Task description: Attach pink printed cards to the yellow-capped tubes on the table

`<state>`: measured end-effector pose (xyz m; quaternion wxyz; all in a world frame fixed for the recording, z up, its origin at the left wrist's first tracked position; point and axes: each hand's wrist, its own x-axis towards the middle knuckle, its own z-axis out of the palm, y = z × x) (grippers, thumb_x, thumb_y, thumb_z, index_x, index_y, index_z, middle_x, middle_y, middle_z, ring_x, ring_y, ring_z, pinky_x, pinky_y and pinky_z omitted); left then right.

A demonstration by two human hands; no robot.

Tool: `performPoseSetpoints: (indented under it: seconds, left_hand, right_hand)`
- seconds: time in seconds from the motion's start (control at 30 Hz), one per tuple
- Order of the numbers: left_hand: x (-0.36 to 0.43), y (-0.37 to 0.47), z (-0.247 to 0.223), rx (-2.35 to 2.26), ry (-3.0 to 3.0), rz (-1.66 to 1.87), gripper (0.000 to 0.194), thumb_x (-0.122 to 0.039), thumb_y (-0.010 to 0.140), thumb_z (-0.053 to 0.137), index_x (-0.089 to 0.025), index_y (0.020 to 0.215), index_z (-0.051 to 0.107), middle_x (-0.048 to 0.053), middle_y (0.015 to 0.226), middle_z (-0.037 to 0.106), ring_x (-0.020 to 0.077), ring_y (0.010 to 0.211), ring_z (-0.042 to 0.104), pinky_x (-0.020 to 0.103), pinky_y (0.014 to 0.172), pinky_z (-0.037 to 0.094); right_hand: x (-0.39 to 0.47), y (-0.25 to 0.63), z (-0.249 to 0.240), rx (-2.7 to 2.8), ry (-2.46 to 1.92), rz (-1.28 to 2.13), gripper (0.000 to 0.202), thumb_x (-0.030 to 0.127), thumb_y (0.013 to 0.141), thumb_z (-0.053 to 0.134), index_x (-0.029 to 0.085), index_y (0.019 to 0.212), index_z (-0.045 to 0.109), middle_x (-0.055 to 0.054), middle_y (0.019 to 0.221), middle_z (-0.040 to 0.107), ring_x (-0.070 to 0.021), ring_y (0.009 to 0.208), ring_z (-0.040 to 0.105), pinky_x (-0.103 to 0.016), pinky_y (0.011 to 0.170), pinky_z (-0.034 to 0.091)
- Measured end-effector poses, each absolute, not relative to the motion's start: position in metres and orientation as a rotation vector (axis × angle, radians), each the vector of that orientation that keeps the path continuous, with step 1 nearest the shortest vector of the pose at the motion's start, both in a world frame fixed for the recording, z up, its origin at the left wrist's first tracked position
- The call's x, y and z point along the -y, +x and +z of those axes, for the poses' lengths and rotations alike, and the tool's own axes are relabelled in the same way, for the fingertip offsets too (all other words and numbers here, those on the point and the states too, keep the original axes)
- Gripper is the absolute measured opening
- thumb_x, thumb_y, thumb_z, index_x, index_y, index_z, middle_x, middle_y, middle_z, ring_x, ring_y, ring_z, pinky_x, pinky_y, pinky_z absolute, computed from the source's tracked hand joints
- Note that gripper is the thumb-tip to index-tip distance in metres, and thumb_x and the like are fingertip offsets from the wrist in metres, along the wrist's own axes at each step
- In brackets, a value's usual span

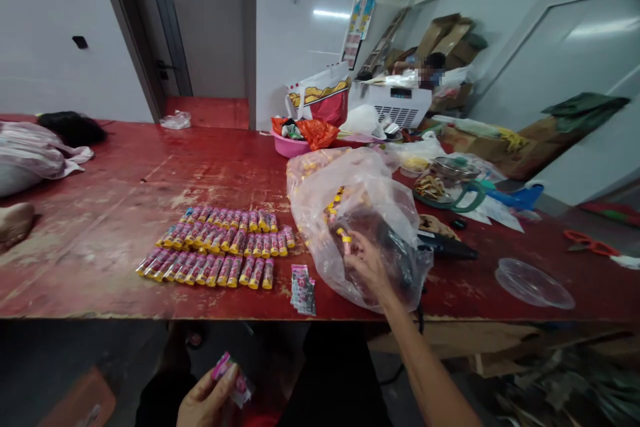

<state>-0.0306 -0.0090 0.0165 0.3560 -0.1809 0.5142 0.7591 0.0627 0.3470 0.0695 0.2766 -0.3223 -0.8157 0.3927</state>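
Right hand (pixel 367 265) fingers pinch a small yellow-capped tube (pixel 346 238) at the mouth of a clear plastic bag (pixel 350 213); hand reaches up from the near desk edge, forearm crossing below it. Bag sits crumpled on the red desk (pixel 125 173), more yellow-capped tubes visible through the film, something dark inside lower right, can't tell what.

Left hand (pixel 207 399) low, below the desk edge, fingers curled around a small pink-and-white sachet (pixel 231 377), thumb on top.

On the desk left of the bag: rows of pink tubes with yellow ends (pixel 220 248) laid side by side, three rough rows, touching each other. Just right of the front row, near the desk edge, a small stack of printed sachets (pixel 303 289), between tube rows and bag.

Right of the bag: black object (pixel 447 247), not clear what; clear plastic lid (pixel 534 284) near the front edge; orange scissors (pixel 590 243) far right. Behind the bag: glass jug with green handle (pixel 450 183), pink basin (pixel 290 145) with orange bag (pixel 317 132) in it, white-and-red carrier bag (pixel 320 99), white appliance with vents (pixel 395 105).

Far left on the desk: pinkish cloth bundle (pixel 35 153) with something dark (pixel 73 128) beside it. Crumpled clear bag (pixel 176 121) at the back edge. Another person (pixel 430 70) in the far background by cardboard boxes (pixel 447 37).
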Motion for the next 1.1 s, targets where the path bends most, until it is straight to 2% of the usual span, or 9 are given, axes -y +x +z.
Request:
performPoseSetpoints:
  seconds: [0.07, 0.13, 0.23, 0.3, 0.43, 0.57, 0.77, 0.9, 1.1]
  left_hand:
    - [0.006, -0.032, 0.029, -1.191, -0.492, 1.976, 0.046, -0.022, 0.039, 0.097, -0.011, 0.077, 0.074, 0.005, 0.068, 0.074, 0.0173, 0.063, 0.070, 0.021, 0.059, 0.058]
    - [0.001, -0.030, 0.042, -1.132, -0.498, 2.056, 0.041, -0.019, 0.044, 0.096, -0.010, 0.077, 0.074, 0.004, 0.068, 0.075, 0.0145, 0.062, 0.069, 0.019, 0.058, 0.057]
    - [-0.008, -0.026, 0.053, -1.092, -0.491, 2.136, 0.041, -0.022, 0.045, 0.096, -0.011, 0.077, 0.074, 0.004, 0.068, 0.075, 0.0144, 0.059, 0.068, 0.020, 0.055, 0.057]
    - [-0.011, -0.023, 0.055, -1.074, -0.504, 2.160, 0.044, -0.025, 0.044, 0.096, -0.012, 0.080, 0.073, 0.005, 0.071, 0.076, 0.0157, 0.061, 0.069, 0.022, 0.056, 0.058]
    - [-0.011, -0.021, 0.055, -1.026, -0.562, 2.197, 0.038, -0.020, 0.051, 0.094, -0.013, 0.080, 0.071, 0.005, 0.074, 0.076, 0.0156, 0.062, 0.069, 0.023, 0.057, 0.058]
    - [-0.006, -0.021, 0.057, -1.003, -0.679, 2.212, 0.025, -0.010, 0.062, 0.086, -0.011, 0.079, 0.068, 0.004, 0.068, 0.073, 0.0137, 0.057, 0.067, 0.021, 0.053, 0.056]
    - [-0.002, -0.023, 0.059, -0.963, -0.700, 2.225, 0.020, -0.006, 0.071, 0.079, -0.010, 0.087, 0.067, 0.005, 0.071, 0.073, 0.0124, 0.055, 0.066, 0.019, 0.048, 0.054]
    - [-0.002, -0.025, 0.055, -0.966, -0.722, 2.215, 0.023, -0.010, 0.067, 0.083, -0.011, 0.085, 0.068, 0.004, 0.070, 0.073, 0.0127, 0.054, 0.066, 0.019, 0.047, 0.054]
    - [0.002, -0.023, 0.052, -1.053, -0.663, 2.279, 0.045, -0.027, 0.045, 0.096, -0.013, 0.080, 0.072, 0.003, 0.070, 0.074, 0.0133, 0.059, 0.067, 0.020, 0.053, 0.056]
  right_hand:
    - [-0.305, 0.071, 0.068, 2.104, -0.736, 1.312, 0.061, 0.035, 0.072, 0.048, 0.016, 0.129, 0.044, -0.004, 0.086, 0.059, -0.0133, 0.053, 0.048, -0.023, 0.043, 0.038]
    - [-0.255, 0.076, 0.065, 2.046, -0.623, 1.544, 0.050, 0.038, 0.071, 0.050, 0.017, 0.116, 0.050, -0.001, 0.076, 0.056, -0.0116, 0.048, 0.042, -0.021, 0.037, 0.032]
    - [-0.189, 0.075, 0.062, 1.652, -0.408, 2.125, 0.041, 0.030, 0.067, 0.066, 0.021, 0.105, 0.054, 0.000, 0.078, 0.058, -0.0103, 0.052, 0.045, -0.018, 0.038, 0.034]
    - [-0.161, 0.071, 0.062, 1.450, -0.345, 2.290, 0.047, 0.027, 0.067, 0.074, 0.022, 0.111, 0.056, -0.001, 0.083, 0.061, -0.0116, 0.058, 0.050, -0.018, 0.042, 0.040]
    - [-0.140, 0.060, 0.067, 1.491, -0.279, 2.265, 0.052, 0.029, 0.075, 0.075, 0.025, 0.123, 0.055, -0.003, 0.092, 0.063, -0.0150, 0.069, 0.058, -0.025, 0.056, 0.051]
    - [-0.132, 0.057, 0.069, 1.633, -0.289, 2.059, 0.032, 0.029, 0.078, 0.074, 0.024, 0.106, 0.059, -0.002, 0.095, 0.062, -0.0156, 0.076, 0.060, -0.026, 0.067, 0.052]
    - [-0.118, 0.061, 0.066, 1.627, -0.352, 1.878, 0.025, 0.031, 0.079, 0.074, 0.024, 0.090, 0.052, 0.000, 0.092, 0.061, -0.0151, 0.077, 0.059, -0.026, 0.069, 0.049]
    - [-0.115, 0.062, 0.060, 1.631, -0.339, 1.985, 0.030, 0.036, 0.080, 0.074, 0.023, 0.088, 0.048, -0.001, 0.091, 0.059, -0.0165, 0.074, 0.059, -0.028, 0.064, 0.051]
    - [-0.107, 0.063, 0.048, 1.617, -0.354, 1.945, 0.032, 0.036, 0.079, 0.075, 0.023, 0.085, 0.047, -0.002, 0.092, 0.058, -0.0155, 0.073, 0.056, -0.027, 0.064, 0.048]
